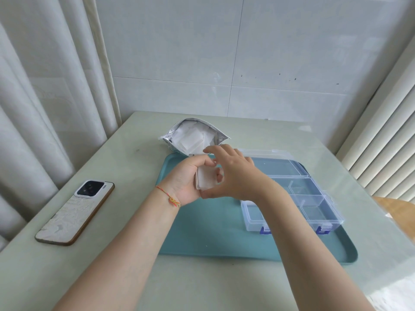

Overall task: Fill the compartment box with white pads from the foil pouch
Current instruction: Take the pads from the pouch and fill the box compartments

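A small stack of white pads is held upright above the teal tray. My left hand curls round the stack from the left. My right hand pinches it from the right, thumb under the lower edge and fingers over the top. Behind my hands the silver foil pouch lies open on the table, with more white pads showing in its mouth. The clear compartment box with blue latches sits open on the tray's right side, its lid folded back. The compartments I can see hold nothing; my right forearm hides part of the box.
A phone in a pale patterned case lies face down at the table's left. Curtains hang at the left, a tiled wall stands behind, and blinds run along the right. A wooden chair edge shows at the right.
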A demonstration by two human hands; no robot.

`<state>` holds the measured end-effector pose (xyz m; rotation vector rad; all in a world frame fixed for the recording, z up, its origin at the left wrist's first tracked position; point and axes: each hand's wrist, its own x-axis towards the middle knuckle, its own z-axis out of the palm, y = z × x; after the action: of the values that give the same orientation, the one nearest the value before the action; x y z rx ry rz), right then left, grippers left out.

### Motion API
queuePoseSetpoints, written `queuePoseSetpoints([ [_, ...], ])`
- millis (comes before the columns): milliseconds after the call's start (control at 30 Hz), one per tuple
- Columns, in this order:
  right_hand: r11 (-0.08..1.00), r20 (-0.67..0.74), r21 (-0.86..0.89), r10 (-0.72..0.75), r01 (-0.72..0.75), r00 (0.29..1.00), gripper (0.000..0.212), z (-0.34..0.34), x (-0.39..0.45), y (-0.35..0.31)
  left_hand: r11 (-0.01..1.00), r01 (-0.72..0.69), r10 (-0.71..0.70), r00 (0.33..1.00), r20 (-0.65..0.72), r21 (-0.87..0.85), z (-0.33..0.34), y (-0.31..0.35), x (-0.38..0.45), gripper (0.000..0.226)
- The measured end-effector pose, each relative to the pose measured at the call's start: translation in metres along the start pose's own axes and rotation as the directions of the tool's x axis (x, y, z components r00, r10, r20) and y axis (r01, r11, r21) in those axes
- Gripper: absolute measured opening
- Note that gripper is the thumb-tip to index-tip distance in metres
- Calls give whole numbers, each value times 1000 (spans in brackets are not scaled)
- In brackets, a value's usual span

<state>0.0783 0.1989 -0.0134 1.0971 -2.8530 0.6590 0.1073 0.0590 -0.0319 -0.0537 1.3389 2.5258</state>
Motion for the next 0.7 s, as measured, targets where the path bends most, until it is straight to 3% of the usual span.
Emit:
queuePoseSetpoints([
  [133,1000,-33,-26,6,-7,999,64,3,1,1,1000,-7,8,999,-53,31,0,1,0,20],
  [333,999,-4,-33,1,-1,1000,86,-1,0,-2,1000,-12,14,994,-109,27,-1,0,3,20],
  [467,1000,-34,-24,-9,8,999,63,3,1,-1,997,-26,32,996,-87,70,-1,-1,3,11],
  [600,1000,-37,-16,-5,5,999,75,2,1,1,999,-44,44,999,-3,19,2,1,0,19],
  [700,1000,-29,-21,-7,7,1000,68,2,1,0,1000,-21,22,999,-27,15,5,2,-2,22],
])
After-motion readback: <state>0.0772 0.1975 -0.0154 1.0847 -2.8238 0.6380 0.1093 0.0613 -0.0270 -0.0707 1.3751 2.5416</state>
